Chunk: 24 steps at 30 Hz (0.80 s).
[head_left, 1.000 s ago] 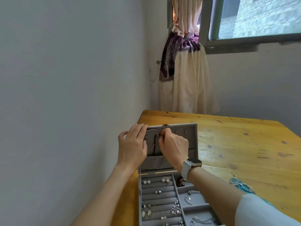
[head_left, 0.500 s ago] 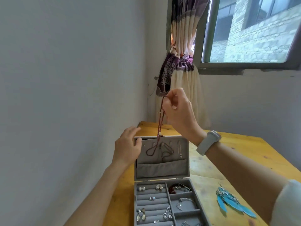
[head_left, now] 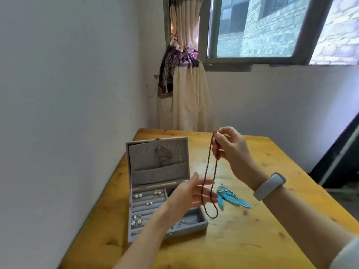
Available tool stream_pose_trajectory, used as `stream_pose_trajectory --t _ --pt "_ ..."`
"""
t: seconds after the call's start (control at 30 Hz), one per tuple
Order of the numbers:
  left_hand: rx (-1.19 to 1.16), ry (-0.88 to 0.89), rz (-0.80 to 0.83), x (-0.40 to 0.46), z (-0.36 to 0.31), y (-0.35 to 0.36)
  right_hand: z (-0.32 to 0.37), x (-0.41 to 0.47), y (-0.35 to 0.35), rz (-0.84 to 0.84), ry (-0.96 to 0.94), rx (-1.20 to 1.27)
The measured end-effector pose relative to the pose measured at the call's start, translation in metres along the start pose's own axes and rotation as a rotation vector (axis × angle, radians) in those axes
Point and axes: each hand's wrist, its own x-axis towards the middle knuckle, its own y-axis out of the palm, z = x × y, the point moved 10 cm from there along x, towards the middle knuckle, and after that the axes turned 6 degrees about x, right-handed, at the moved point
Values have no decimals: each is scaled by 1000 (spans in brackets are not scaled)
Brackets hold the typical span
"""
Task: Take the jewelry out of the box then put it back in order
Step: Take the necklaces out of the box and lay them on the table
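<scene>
Dangling from the right hand (head_left: 232, 152), a long thin dark-red beaded necklace (head_left: 209, 181) hangs as a narrow loop, pinched at its top between thumb and forefinger, the other fingers loosely curled below. Small pale beads break the dark strand just under the pinch and lower down the loop. The loop's bottom hangs just past the left hand's fingertips, over the table to the right of the box.

Left hand (head_left: 191, 195) is flat, palm up, fingers straight and slightly spread, reaching under the hanging strand; the strand crosses in front of the fingers, contact unclear. It holds nothing.

Behind and below the left fingers sits the grey velvet rectangular jewelry box (head_left: 139, 235), lid (head_left: 157, 162) upright, with a soft pocket and a dark chain hanging inside it. Left half of the tray has padded ring rolls with small silver and pearl-like earrings (head_left: 137, 195); right half compartments are partly hidden by the left forearm, and a thin silver chain (head_left: 189, 222) shows in the nearest one.

Just right of the left fingertips, under the right wrist, bright blue feather-shaped earrings with silver tops (head_left: 231, 199) lie flat on the varnished knotty yellow wooden table (head_left: 252, 239).

Right wrist wears a smooth light-grey band (head_left: 270, 186).
</scene>
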Motion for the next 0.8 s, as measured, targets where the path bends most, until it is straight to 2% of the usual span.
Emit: stream_pose_trajectory --t 0.07,0.17,0.3,0.43,0.5,0.6,0.8 --pt "14 -25 17 8 26 25 -27 -12 -45 -99 66 -29" --pt "160 -58 78 16 54 62 -63 -31 -116 -254 155 -101" --pt "335 -130 123 25 81 98 -108 -48 -193 -348 243 -297" --pt "814 36 -49 45 84 107 -150 -54 -233 -273 308 -551" --pt "981 121 -108 49 82 112 -166 -51 -241 -221 313 -679" --pt "1153 225 -101 54 86 122 -181 -39 -244 -165 295 -837" --pt "1383 516 -109 56 68 133 -200 -5 -231 -47 273 -951"
